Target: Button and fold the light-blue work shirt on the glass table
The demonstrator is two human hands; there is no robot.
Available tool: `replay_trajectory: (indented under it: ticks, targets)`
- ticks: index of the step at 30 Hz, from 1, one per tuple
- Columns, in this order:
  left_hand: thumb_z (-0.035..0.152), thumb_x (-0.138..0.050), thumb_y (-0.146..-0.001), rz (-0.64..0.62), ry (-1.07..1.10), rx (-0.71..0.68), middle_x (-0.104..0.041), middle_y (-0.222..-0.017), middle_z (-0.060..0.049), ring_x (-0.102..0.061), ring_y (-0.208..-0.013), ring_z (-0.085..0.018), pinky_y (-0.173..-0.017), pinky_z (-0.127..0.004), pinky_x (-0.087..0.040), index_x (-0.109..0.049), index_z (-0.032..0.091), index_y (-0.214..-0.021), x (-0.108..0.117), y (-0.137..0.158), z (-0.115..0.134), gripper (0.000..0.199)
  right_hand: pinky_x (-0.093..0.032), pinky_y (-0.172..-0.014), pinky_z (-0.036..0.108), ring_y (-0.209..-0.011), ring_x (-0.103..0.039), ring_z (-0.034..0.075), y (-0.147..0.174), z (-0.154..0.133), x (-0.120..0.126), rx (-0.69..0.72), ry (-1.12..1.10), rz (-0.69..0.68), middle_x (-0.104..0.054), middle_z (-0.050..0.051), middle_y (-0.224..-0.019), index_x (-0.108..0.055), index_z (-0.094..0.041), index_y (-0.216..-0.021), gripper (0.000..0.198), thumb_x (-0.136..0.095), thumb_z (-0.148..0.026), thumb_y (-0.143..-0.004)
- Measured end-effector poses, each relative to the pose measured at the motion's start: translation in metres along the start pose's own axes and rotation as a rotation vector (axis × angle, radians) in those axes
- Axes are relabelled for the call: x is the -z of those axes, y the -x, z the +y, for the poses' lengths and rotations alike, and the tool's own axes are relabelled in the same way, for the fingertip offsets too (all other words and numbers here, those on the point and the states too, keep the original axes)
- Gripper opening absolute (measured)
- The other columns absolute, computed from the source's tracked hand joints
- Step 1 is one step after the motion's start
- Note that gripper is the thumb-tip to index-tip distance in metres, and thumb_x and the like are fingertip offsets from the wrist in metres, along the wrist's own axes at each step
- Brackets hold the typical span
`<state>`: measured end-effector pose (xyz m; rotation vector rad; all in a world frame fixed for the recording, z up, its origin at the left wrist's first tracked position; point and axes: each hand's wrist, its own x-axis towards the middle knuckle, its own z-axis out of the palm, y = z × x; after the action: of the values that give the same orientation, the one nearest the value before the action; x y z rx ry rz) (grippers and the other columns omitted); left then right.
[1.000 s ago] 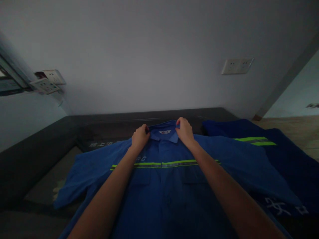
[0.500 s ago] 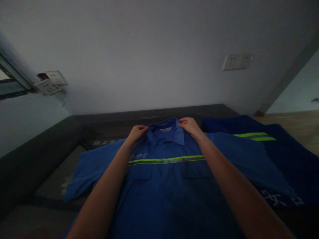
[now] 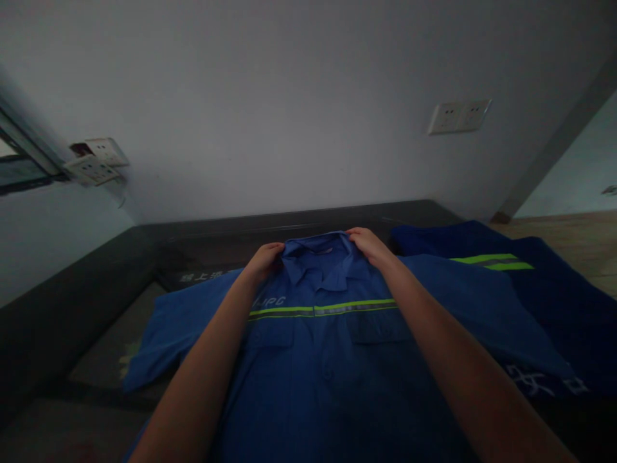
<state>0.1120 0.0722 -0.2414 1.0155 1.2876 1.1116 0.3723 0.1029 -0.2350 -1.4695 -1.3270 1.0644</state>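
Observation:
A blue work shirt with a yellow-green and grey reflective stripe lies spread out, front side up, its sleeves stretched to both sides. My left hand pinches the left side of its collar. On the collar's right side my right hand has its fingers closed on the cloth. Between the hands the collar is raised and stands open, with the neck label partly hidden in its fold. My forearms cover parts of the shirt's chest and sides.
Under the shirt is a dark surface with a raised dark edge along the wall. A darker blue garment with a reflective stripe lies at the right, partly under the sleeve. Wall sockets are at the right, and a power strip at the left.
The collar has been pulled up and straightened between my hands, and its right flap has folded inward. The neck label shows less than before. Both hands keep their grip.

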Motion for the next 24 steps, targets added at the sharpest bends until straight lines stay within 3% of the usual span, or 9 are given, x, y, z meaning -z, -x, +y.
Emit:
replay_trajectory:
  ticks: [4, 7, 13, 17, 24]
  targets:
    - [0.027, -0.067, -0.069, -0.021, 0.002, -0.025, -0.059, -0.058, 0.001, -0.053, -0.051, -0.01, -0.051, -0.021, -0.042, -0.064, 0.013, -0.079, -0.003, 0.001, 0.002, 0.017, -0.046, -0.064, 0.022, -0.068, -0.061, 0.013, 0.004, -0.001, 0.0, 0.194, 0.042, 0.034, -0.069, 0.003, -0.078, -0.069, -0.014, -0.092, 0.022, -0.058, -0.013, -0.072]
    - [0.028, -0.067, -0.071, -0.026, 0.056, -0.007, -0.063, -0.061, 0.0, -0.056, -0.052, -0.011, -0.053, -0.023, -0.044, -0.065, 0.013, -0.08, -0.005, 0.0, 0.002, 0.019, -0.046, -0.062, 0.022, -0.064, -0.06, 0.013, 0.005, 0.0, 0.002, 0.21, -0.071, -0.005, -0.068, 0.002, -0.07, -0.069, -0.013, -0.079, 0.013, -0.067, -0.02, -0.067]
    - [0.029, -0.066, -0.075, 0.016, 0.112, 0.07, -0.068, -0.065, -0.005, -0.062, -0.056, -0.016, -0.06, -0.029, -0.052, -0.064, 0.013, -0.076, -0.004, -0.001, 0.0, 0.017, -0.043, -0.054, 0.021, -0.053, -0.055, 0.01, 0.003, 0.006, 0.013, 0.09, -0.165, -0.174, -0.064, -0.001, -0.058, -0.067, -0.015, -0.069, 0.026, -0.08, -0.034, -0.058]
    - [0.034, -0.069, -0.072, 0.031, 0.087, 0.087, -0.067, -0.06, -0.005, -0.062, -0.055, -0.017, -0.059, -0.03, -0.053, -0.064, 0.013, -0.075, -0.002, -0.002, -0.001, 0.021, -0.044, -0.05, 0.02, -0.047, -0.052, 0.009, 0.002, 0.01, 0.017, 0.011, -0.27, -0.265, -0.061, -0.003, -0.053, -0.063, -0.016, -0.064, 0.028, -0.078, -0.039, -0.063]
    - [0.038, -0.07, -0.07, 0.055, 0.053, 0.089, -0.062, -0.053, -0.003, -0.058, -0.048, -0.016, -0.055, -0.03, -0.052, -0.061, 0.014, -0.067, 0.001, -0.005, -0.004, 0.026, -0.052, -0.055, 0.026, -0.045, -0.057, 0.012, -0.001, 0.012, 0.013, -0.234, -0.45, -0.207, -0.064, 0.003, -0.053, -0.062, -0.013, -0.064, 0.02, -0.067, -0.024, -0.079]
